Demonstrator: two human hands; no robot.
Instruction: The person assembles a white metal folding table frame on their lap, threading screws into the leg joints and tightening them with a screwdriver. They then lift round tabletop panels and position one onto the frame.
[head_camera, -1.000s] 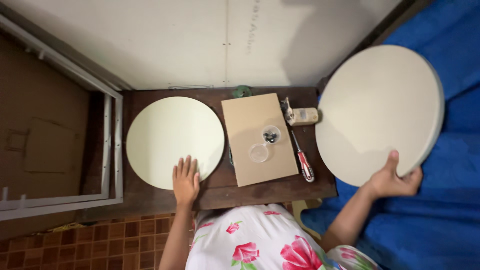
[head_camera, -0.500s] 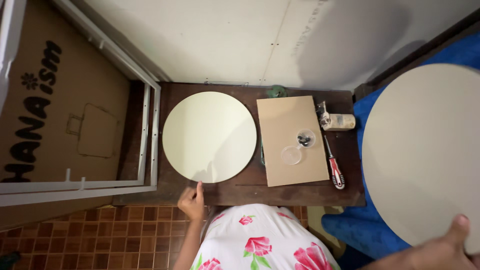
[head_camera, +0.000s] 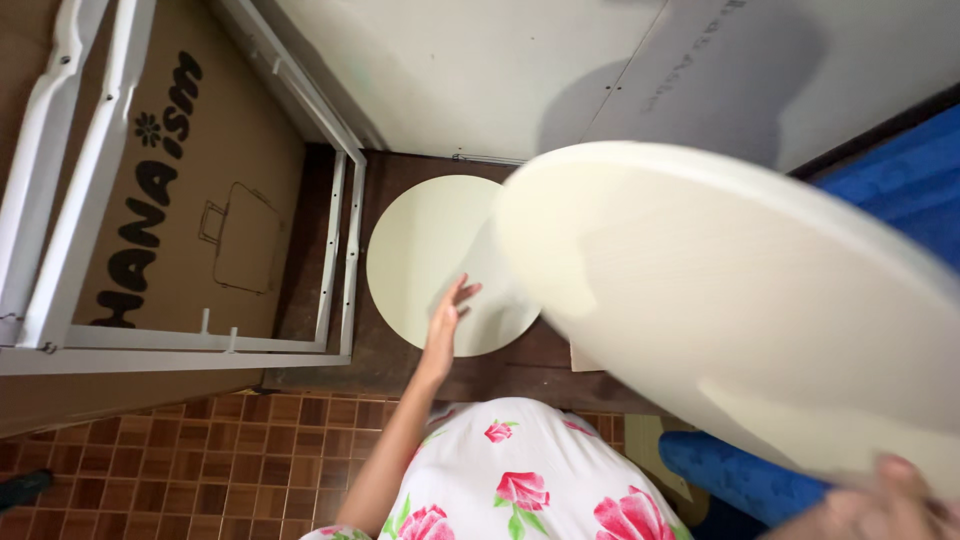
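Large round cream board (head_camera: 740, 300): lifted off the floor, tilted, filling the right half of the view. Its left edge overlaps the smaller disc below and hides whatever lies to the right of it. It casts a round shadow on the pale wall panel (head_camera: 500, 70) behind.

Right hand (head_camera: 880, 505): at the bottom right corner, blurred, fingers curled over the near rim of the large board and carrying it. Only part of the hand shows.

Left hand (head_camera: 445, 320): fingers spread and loose, fingertips resting on the lower left part of the smaller round cream disc (head_camera: 440, 260). Not gripping; flat contact only, as far as I can tell.

Smaller disc: lies flat on the dark wooden board (head_camera: 400, 350), just beside the white metal frame (head_camera: 335, 250).

Surroundings: frame lies across a brown cardboard sheet (head_camera: 200, 180) with dark lettering and a line drawing. Red-brown floor tiles (head_camera: 200, 460) in front. Blue cloth (head_camera: 900, 180) to the right, well apart from the disc. The person wears a white garment with red flowers (head_camera: 520, 480).

Progress, judged: one disc is laid in place; the large board is in the air above it and not yet set down anywhere. Where it will rest cannot be told.
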